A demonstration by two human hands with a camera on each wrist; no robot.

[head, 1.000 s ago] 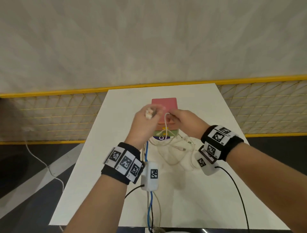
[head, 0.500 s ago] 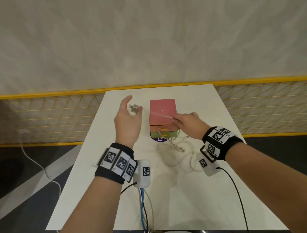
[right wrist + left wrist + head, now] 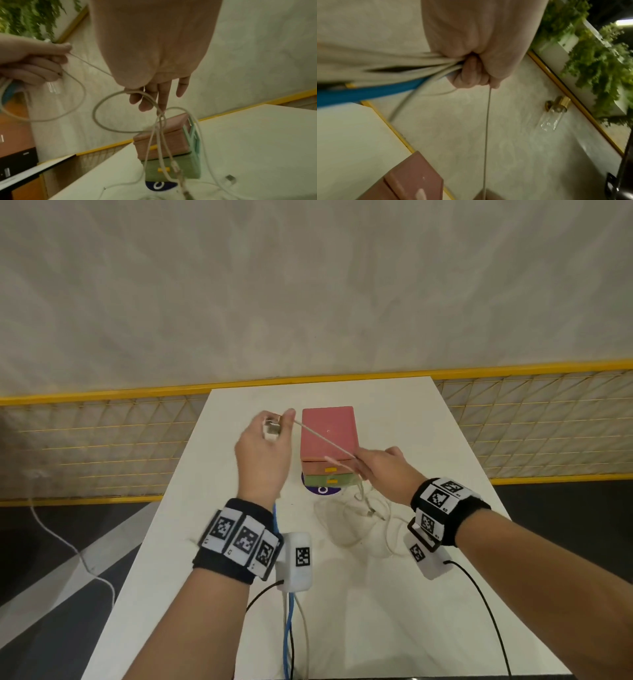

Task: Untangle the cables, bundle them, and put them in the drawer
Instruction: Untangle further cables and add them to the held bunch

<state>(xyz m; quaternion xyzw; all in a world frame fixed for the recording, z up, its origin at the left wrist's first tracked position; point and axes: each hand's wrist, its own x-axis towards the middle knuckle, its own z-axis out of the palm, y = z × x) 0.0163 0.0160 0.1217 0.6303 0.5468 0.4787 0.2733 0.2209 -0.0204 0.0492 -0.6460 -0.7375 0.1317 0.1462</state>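
My left hand is raised left of the drawer unit and grips the plug end of a thin white cable, fingers curled round it. The cable runs taut across the unit's pink top to my right hand, which pinches it in front of the yellow-handled drawers. Both drawers look closed. From my right hand loops of white cable hang down to a loose tangle on the white table. A second loop hangs from my left hand.
A purple disc lies under the drawer unit's front. A loose connector lies on the table to its right. Blue, white and black leads trail off the near edge. A yellow mesh fence stands behind the table.
My left hand has swung out to the left and farther back with the plug end, drawing the cable taut. My right hand stayed near the drawer fronts, holding the cable.
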